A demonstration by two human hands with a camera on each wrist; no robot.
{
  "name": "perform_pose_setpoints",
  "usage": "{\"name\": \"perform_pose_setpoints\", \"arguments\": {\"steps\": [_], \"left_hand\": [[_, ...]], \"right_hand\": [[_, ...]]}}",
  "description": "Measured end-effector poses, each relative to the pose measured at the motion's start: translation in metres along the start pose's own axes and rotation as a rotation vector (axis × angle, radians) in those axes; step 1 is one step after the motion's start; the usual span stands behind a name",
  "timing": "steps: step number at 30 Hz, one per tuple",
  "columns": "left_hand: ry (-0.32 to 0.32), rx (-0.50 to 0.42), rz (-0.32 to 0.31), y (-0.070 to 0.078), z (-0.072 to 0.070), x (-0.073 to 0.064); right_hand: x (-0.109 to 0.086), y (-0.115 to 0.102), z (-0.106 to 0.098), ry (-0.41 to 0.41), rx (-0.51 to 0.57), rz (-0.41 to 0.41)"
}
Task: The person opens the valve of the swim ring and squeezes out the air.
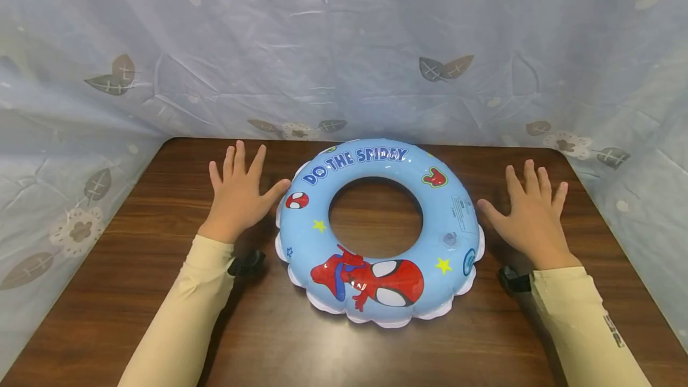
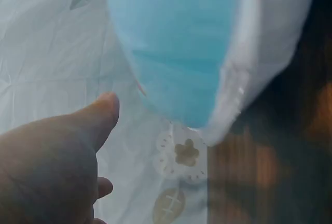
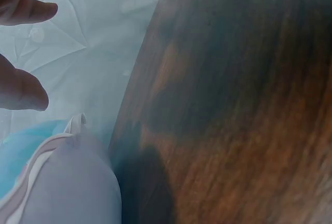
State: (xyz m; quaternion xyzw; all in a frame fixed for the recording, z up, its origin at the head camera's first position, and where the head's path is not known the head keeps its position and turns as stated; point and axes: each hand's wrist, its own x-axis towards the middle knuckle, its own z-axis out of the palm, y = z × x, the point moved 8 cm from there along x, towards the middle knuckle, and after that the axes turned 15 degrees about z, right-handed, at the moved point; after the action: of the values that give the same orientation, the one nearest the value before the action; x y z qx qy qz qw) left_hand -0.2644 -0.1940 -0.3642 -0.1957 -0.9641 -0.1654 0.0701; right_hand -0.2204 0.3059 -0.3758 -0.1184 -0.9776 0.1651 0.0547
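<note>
An inflated light-blue swim ring (image 1: pixel 301 237) with a scalloped white edge, red cartoon figures and "DO THE SPIDEY" lettering lies over the middle of the table. My left hand (image 1: pixel 237 199) is spread at its left side, thumb tip right at the ring's edge in the head view. On the other side my right hand (image 1: pixel 534 220) has its fingers spread, thumb pointing toward the ring with a small gap. Both hands hold nothing. In the left wrist view the ring (image 2: pixel 176 47) rises beside the thumb; the right wrist view shows its pale underside (image 3: pixel 78 182) below the thumb.
The dark brown wooden table (image 1: pixel 301 357) has rounded back corners. A pale blue-grey curtain (image 1: pixel 371 34) printed with leaves and flowers hangs behind it and along both sides. Black wrist cameras sit under the left wrist (image 1: pixel 247 264) and right wrist (image 1: pixel 514 280).
</note>
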Motion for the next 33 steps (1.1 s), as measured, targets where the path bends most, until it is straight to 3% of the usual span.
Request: {"name": "perform_pose_setpoints", "arguments": {"steps": [12, 21, 28, 33], "left_hand": [[0.046, -0.021, 0.079, 0.022, -0.013, 0.002], [-0.078, -0.113, 0.109, 0.038, -0.01, -0.003], [-0.2, -0.131, 0.206, 0.054, -0.001, -0.008], [-0.218, -0.129, 0.219, 0.059, 0.001, -0.008]], "right_hand": [[-0.003, -0.008, -0.011, -0.018, 0.052, -0.024], [-0.019, -0.027, -0.019, -0.113, 0.14, -0.066], [-0.028, -0.043, -0.017, -0.108, 0.198, -0.152], [-0.031, -0.047, -0.016, -0.121, 0.183, -0.175]]}}
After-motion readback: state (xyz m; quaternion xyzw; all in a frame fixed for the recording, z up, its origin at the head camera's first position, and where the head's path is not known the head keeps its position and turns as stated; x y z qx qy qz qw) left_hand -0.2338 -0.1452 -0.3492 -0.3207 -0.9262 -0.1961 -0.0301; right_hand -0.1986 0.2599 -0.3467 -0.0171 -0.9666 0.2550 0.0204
